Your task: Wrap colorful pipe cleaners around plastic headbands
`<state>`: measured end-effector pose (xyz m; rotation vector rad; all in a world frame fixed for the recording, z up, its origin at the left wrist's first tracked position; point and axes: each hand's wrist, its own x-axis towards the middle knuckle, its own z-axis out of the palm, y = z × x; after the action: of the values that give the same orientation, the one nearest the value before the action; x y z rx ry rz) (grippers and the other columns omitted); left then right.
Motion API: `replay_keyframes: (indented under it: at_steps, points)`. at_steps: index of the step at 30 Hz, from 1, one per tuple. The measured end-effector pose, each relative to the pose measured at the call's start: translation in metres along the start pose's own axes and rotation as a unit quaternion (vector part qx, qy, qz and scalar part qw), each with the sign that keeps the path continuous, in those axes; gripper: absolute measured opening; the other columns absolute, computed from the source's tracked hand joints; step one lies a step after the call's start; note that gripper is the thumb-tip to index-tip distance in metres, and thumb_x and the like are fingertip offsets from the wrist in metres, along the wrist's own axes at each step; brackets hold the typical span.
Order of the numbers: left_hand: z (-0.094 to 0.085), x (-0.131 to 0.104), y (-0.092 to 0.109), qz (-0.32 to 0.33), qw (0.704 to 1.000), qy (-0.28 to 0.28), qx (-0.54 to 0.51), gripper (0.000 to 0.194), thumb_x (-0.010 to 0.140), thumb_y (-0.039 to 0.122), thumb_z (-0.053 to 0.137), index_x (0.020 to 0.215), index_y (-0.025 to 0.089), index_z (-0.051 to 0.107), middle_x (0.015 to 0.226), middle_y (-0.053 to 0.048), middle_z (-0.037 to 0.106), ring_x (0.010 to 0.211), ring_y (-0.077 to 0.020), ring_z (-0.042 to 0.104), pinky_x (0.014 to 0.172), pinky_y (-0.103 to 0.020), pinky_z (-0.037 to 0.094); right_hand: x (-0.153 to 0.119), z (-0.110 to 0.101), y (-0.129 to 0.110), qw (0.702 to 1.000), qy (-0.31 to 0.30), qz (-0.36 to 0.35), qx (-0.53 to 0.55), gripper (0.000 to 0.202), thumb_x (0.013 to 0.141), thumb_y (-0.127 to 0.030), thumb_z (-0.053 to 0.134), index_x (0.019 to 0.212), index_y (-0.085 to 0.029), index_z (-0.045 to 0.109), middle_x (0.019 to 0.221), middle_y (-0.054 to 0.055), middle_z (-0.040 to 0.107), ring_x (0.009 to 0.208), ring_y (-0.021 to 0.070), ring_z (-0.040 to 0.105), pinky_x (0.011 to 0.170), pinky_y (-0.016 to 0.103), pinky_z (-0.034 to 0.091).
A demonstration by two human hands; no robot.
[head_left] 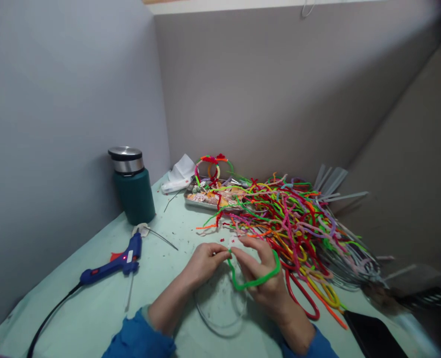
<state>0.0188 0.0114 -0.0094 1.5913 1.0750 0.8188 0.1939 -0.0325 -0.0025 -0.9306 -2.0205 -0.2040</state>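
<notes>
My left hand (208,263) and my right hand (267,278) meet over the table, fingertips pinched close together. Between them is one end of a bright green pipe cleaner (255,283), which loops down and across the fingers of my right hand. Below the hands curves a thin grey hoop (223,335); its upper part is hidden behind my hands, so how it is held cannot be made out. Just beyond my right hand spreads a large tangle of coloured pipe cleaners (295,214).
A blue glue gun (112,266) with a lit red light lies at left, its black cord trailing off. Behind it stands a green bottle (134,194). A metal tray (205,202) of small pieces, a crumpled white tissue (182,171) and a black flat object (373,335) surround the workspace.
</notes>
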Motion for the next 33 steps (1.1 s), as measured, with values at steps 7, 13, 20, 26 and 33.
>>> replay_keyframes:
  at_steps: [7,13,20,26,33]
  points:
    - [-0.001,-0.004,0.01,0.043,0.998,-0.036,0.028,0.026,0.077,0.034,0.055,0.072,0.012,0.069,0.069,-0.002,0.059,0.069,-0.0141,0.049,0.066,-0.024,0.037,0.002,0.012,0.006,0.985,0.002,0.133,0.109,0.017,0.084,-0.015,0.052,0.095,-0.02,0.063,0.094,0.008,0.062,0.089,0.0207,0.057,0.078,0.038,0.048]
    - [0.001,-0.006,0.011,0.06,0.994,-0.068,0.066,0.027,0.079,0.033,0.052,0.074,0.012,0.067,0.068,-0.001,0.058,0.066,-0.0125,0.048,0.062,-0.022,0.036,0.004,0.012,0.003,0.965,-0.017,0.169,0.201,0.012,0.083,-0.015,0.051,0.077,-0.019,0.06,0.077,0.004,0.062,0.076,0.0183,0.058,0.069,0.032,0.048]
    - [0.001,-0.005,0.011,0.056,0.985,-0.023,0.159,0.027,0.08,0.03,0.048,0.068,0.014,0.065,0.065,0.0,0.058,0.064,-0.0125,0.049,0.061,-0.022,0.034,0.003,0.006,0.008,0.98,-0.021,0.145,0.135,0.025,0.083,-0.01,0.047,0.103,-0.02,0.059,0.107,0.01,0.061,0.104,0.0218,0.056,0.087,0.04,0.047]
    - [-0.001,-0.002,0.007,0.047,0.98,0.03,0.193,0.029,0.081,0.031,0.045,0.065,0.015,0.063,0.064,-0.001,0.057,0.065,-0.0139,0.049,0.06,-0.023,0.031,0.004,-0.008,-0.008,0.994,0.108,0.016,-0.016,0.043,0.078,-0.008,0.057,0.118,-0.023,0.052,0.108,0.009,0.059,0.103,0.0242,0.056,0.086,0.043,0.048]
    - [-0.002,-0.001,0.007,0.026,0.99,0.058,0.129,0.033,0.081,0.035,0.045,0.055,0.017,0.054,0.052,0.003,0.045,0.054,-0.0117,0.041,0.055,-0.023,0.027,0.005,-0.012,-0.019,0.989,0.137,-0.043,-0.034,0.053,0.077,-0.018,0.064,0.126,-0.022,0.046,0.108,0.011,0.052,0.099,0.0265,0.055,0.083,0.045,0.049]
